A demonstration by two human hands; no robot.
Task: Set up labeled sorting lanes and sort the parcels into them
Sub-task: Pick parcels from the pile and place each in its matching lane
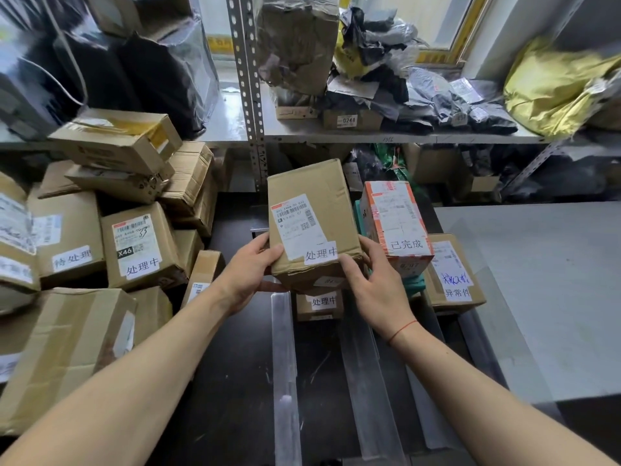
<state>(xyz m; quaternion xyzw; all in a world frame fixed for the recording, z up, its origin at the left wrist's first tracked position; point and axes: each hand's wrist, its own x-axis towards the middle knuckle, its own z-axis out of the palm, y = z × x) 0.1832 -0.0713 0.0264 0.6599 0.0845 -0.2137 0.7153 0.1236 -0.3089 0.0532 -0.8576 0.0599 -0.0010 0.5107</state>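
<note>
Both hands clamped on 处理中 box (311,223) — left hand (250,270), right hand (373,280) at its lower corners, above smaller 处理中 box (319,304) in the divider lane — likely stacking by matching label.

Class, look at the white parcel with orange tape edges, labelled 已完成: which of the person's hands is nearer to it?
Right. The right hand sits just left of the orange-taped parcel; the left hand is across the held box.

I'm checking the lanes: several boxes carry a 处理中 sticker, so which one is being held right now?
The tall brown box in the middle, gripped by the left hand and right hand. The other two lie untouched.
</note>
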